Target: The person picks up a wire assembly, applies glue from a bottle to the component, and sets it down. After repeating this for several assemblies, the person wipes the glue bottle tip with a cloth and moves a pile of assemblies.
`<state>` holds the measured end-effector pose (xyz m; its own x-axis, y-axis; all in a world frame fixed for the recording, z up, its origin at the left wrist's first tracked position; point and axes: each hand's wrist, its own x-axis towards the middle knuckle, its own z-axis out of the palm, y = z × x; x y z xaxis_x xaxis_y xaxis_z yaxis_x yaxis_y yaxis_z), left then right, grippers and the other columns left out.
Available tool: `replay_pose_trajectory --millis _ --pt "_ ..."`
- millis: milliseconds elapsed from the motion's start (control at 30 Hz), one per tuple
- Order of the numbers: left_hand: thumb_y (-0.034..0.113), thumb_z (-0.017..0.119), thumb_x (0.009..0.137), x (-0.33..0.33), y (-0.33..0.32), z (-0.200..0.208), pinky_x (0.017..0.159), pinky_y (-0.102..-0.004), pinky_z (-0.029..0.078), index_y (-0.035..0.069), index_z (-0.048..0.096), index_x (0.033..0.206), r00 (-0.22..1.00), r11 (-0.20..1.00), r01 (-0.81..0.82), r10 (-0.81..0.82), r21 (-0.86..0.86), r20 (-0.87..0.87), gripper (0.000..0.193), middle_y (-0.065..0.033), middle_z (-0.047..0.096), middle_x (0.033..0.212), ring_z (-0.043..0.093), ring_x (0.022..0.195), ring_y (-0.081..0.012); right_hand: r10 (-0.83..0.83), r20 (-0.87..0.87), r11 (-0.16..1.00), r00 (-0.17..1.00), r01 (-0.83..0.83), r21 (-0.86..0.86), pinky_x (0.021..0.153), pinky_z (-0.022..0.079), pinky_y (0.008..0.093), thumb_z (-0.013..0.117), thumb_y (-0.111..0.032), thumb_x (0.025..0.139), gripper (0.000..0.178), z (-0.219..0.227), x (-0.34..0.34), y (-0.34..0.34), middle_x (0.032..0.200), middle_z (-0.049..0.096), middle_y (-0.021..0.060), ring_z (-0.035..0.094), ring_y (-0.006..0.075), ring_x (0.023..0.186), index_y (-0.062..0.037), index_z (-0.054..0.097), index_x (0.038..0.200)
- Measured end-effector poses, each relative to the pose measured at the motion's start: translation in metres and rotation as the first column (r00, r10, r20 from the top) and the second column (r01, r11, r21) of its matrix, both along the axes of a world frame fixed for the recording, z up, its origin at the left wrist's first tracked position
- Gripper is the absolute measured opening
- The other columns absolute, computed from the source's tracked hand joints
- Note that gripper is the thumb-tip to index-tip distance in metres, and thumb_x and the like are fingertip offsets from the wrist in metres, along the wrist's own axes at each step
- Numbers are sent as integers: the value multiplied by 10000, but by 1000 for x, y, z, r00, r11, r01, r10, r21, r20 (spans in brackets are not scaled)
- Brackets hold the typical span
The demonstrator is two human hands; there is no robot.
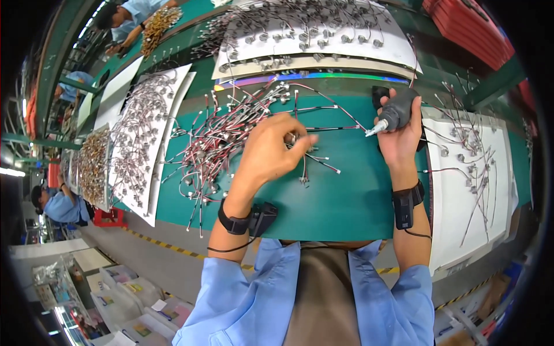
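Note:
My left hand (268,151) is closed over the right side of a heap of red, black and white wire leads (216,144) with small white connectors. Its thumb and forefinger pinch a small grey wired part (293,139), mostly hidden by the fingers. On the right, my right hand (402,141) is wrapped round a dark grey squeeze bottle (399,108), palm up. The bottle tilts down to the left, and its whitish nozzle (376,128) hangs over the green mat (340,196), beside a lead's end. The nozzle and the pinched part are apart.
White boards bearing several small wired parts lie at the back (369,60), left (135,138) and right (502,173). Green posts (490,83) frame the bench. Red trays (467,29) are stacked at back right. Other people in blue sit farther left. Bins (135,288) stand lower left.

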<state>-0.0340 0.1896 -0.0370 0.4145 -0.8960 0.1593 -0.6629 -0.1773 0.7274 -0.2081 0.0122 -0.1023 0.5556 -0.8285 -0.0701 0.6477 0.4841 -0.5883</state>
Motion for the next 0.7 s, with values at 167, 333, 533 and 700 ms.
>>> replay_pose_trajectory --millis 167,333,533,700 --pt "180 646 703 7 -14 -13 663 -336 406 44 617 697 846 923 372 -380 97 373 139 -80 516 710 516 707 -246 15 7 1000 1000 -15 18 541 377 242 448 -502 848 538 -3 0 0 889 560 87 480 135 647 -24 487 1093" --pt "211 653 713 -4 0 -15 652 -361 411 44 607 730 876 966 189 -84 -179 476 174 -80 526 737 523 700 -248 20 6 999 1000 -20 42 548 376 249 446 -501 849 538 -1 -1 -3 896 558 92 480 140 656 -20 487 1087" --pt "262 654 734 -49 31 -34 561 -390 424 26 598 771 954 955 -293 289 39 86 245 -97 529 776 533 634 -288 40 57 998 998 -43 53 517 350 233 450 -492 850 531 -2 1 -2 894 557 103 449 123 603 -9 488 1068" --pt "328 643 751 -71 12 -55 496 -385 421 32 604 745 868 890 -448 410 83 280 299 -98 566 665 549 563 -311 30 35 997 999 -32 66 494 328 220 466 -485 846 522 0 5 7 891 562 121 417 103 547 -4 494 1047"
